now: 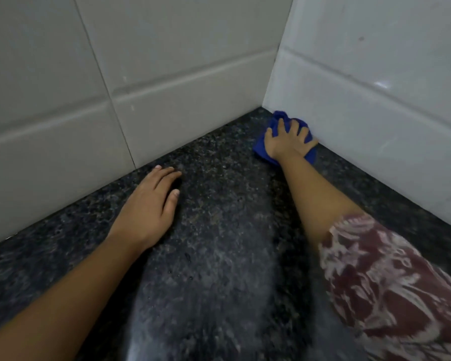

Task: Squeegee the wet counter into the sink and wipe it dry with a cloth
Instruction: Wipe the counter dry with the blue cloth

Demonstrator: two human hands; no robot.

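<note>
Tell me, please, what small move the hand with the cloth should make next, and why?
Probably draw the cloth back along the counter toward the body. The right hand presses it into the far corner, against the right wall, so no counter lies beyond, while the middle stretch nearer the body seems to show a few drops.

— Counter, condition?
— I see a dark speckled stone counter point(219, 230), level. A pale, dull sheen runs down its middle, with a few small droplets near the centre.
— Cloth?
— One blue cloth point(261, 148), bunched, not folded. It lies on the counter at the far right, touching the foot of the wall point(375, 113). My right hand point(288, 142) presses on top with spread fingers, and blue shows all round the palm.
</note>
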